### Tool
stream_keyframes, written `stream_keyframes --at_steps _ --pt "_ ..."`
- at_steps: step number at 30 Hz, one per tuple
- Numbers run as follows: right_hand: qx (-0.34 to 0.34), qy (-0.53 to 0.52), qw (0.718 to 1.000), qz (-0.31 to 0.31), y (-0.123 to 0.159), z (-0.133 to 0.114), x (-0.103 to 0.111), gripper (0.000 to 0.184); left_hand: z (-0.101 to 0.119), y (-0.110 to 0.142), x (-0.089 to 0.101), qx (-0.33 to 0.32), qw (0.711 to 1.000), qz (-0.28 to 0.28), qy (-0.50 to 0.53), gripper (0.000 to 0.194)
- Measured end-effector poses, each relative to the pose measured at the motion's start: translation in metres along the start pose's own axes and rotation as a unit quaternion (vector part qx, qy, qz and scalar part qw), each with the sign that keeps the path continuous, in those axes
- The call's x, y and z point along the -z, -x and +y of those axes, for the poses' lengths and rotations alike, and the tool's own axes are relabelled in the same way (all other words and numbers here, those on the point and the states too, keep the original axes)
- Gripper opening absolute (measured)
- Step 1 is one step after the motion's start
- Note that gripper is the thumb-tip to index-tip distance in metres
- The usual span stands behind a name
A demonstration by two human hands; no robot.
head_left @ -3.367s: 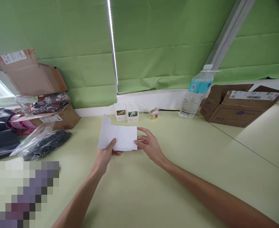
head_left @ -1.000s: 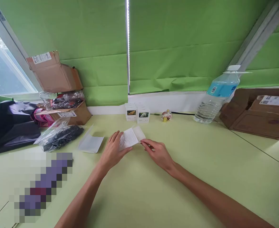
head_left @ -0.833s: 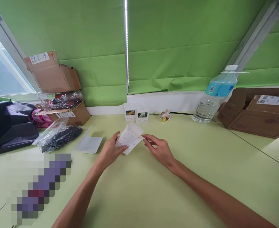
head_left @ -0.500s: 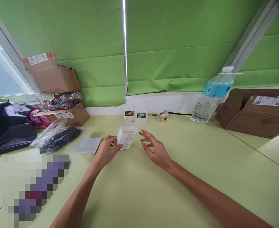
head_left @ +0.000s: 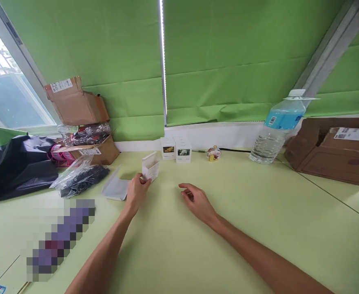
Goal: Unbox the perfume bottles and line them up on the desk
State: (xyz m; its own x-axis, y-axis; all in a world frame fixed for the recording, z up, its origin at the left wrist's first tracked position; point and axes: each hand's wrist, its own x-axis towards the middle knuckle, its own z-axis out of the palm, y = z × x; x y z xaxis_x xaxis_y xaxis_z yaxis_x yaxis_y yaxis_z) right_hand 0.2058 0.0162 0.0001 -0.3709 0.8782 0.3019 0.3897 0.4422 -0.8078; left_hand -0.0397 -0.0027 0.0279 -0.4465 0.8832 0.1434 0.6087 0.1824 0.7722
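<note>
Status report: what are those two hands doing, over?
Left hand holding small white carton, open at top. Right hand apart, holding nothing visible. Bent white sheet close beside left hand.

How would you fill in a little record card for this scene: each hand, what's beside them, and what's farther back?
Left hand: holding a small white carton near its bottom, top open
Right hand: holding nothing visible, fingers partly curled
Near left hand: folded white sheet on the table
Back, middle: small white boxes with flower pictures; small round ornament
Back, right: water bottle, upright, beside a brown cardboard box
</note>
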Motion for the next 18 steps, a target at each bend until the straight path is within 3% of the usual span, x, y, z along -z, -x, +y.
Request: stream_keyframes --at_steps 8,13,18 --pt "0.026 0.006 1.0 -0.011 0.0 0.001 0.0 0.029 0.01 -0.079 0.001 0.095 0.994 0.038 0.028 0.02" --pt "0.029 0.021 0.999 -0.021 -0.002 0.002 -0.001 0.029 0.008 -0.133 0.008 0.151 0.986 0.063 0.027 0.029" --pt "0.034 0.032 0.998 -0.03 -0.004 0.0 -0.001 0.028 0.007 -0.164 0.005 0.178 0.979 0.096 0.032 0.034"
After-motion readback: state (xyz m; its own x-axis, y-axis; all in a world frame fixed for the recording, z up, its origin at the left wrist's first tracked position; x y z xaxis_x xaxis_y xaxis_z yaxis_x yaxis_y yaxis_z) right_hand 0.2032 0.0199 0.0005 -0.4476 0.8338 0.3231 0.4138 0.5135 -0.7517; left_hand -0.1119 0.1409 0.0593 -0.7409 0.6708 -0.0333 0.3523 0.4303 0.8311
